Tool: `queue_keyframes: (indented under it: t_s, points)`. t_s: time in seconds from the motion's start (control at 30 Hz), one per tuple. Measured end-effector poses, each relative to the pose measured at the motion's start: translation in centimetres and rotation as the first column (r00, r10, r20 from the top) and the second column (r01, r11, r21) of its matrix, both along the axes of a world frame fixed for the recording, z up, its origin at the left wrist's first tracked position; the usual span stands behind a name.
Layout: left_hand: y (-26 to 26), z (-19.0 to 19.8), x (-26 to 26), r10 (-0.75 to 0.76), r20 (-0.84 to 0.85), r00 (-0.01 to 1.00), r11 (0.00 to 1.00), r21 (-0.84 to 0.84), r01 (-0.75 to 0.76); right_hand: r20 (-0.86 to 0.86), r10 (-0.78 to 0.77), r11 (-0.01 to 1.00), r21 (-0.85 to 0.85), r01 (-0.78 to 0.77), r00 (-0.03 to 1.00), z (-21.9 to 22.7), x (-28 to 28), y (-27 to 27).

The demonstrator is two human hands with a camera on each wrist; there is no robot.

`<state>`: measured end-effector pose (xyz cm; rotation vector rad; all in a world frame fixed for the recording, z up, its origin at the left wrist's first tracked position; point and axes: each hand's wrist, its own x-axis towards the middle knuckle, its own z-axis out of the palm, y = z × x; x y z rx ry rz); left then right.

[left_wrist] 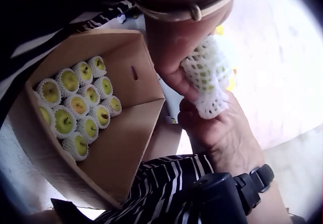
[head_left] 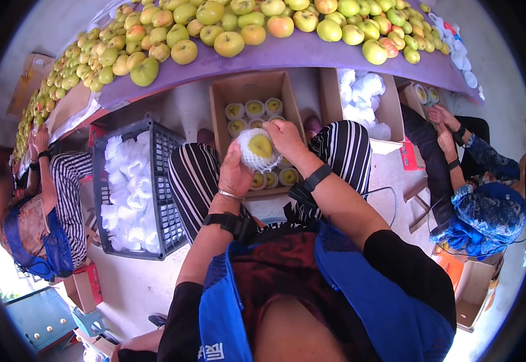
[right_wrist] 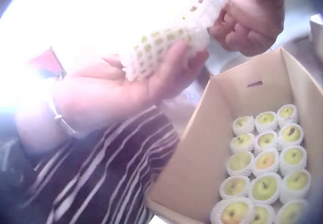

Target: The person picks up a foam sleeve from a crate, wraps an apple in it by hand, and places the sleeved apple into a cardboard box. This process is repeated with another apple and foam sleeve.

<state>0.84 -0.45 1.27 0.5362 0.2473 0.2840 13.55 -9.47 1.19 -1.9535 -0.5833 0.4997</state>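
Observation:
A yellow-green apple in a white foam net [head_left: 259, 148] is held between both hands above an open cardboard box [head_left: 219, 96]. The left hand [head_left: 234, 174] cups it from the side, thumb and fingers curved round the net, as the right wrist view also shows. The right hand [head_left: 287, 140] pinches the bunched end of the net [right_wrist: 209, 5] with curled fingers. Inside the box, netted apples [left_wrist: 78, 104] stand in rows, stems mostly facing up.
Many loose apples [head_left: 229, 43] cover a purple-topped table [head_left: 263, 58] ahead. A black crate of foam nets [head_left: 131, 187] stands at the left, a box of nets [head_left: 362, 99] at the right. Two other people [head_left: 489, 211] sit at either side.

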Motion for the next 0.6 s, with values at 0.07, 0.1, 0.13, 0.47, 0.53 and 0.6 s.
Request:
queue_keyframes:
  t_s: [0.07,0.1,0.13,0.47,0.53,0.6]
  points:
    - [0.5,0.3,0.0,0.005,0.033,0.999,0.999,-0.039,-0.004,-0.153,0.059,0.991,0.126,-0.040,0.986,0.0,-0.5,-0.4]
    - [0.5,0.3,0.0,0.006,0.065,0.998,0.997,-0.081,-0.001,-0.295,0.129,0.967,0.250,-0.054,0.947,0.0,-0.7,-0.6]
    - [0.5,0.2,0.0,0.008,0.067,0.998,0.997,-0.083,-0.002,-0.294,0.130,0.967,0.248,-0.056,0.947,-0.2,-0.6,-0.7]
    - [0.4,-1.2,0.1,0.008,-0.032,0.999,0.967,-0.255,-0.016,-0.439,-0.068,0.940,0.274,0.206,0.896,-2.4,-2.2,-0.1]
    - [0.5,-1.0,0.2,0.052,-0.054,0.997,0.959,-0.275,-0.064,-0.002,-0.139,0.980,0.140,0.138,0.990,-2.2,-3.1,0.1]
    - [0.7,-0.9,0.2,0.124,-0.078,0.989,0.951,-0.274,-0.141,-0.069,-0.116,0.960,0.247,0.129,0.991,-0.7,-3.9,0.2]
